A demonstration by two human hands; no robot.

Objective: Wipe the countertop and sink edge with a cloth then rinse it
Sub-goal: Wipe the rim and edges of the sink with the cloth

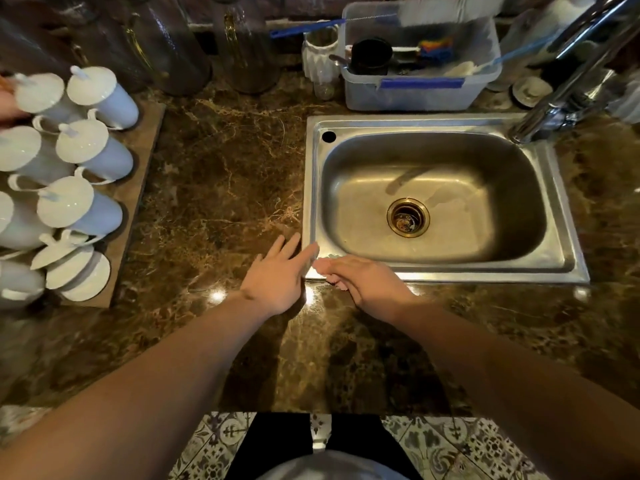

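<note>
We see left hand (277,275) flat, fingers spread, on countertop (221,174) | right hand (367,280) curled at sink (568,237) front-left corner over pale cloth (337,280), mostly hidden | grip unclear.
</note>
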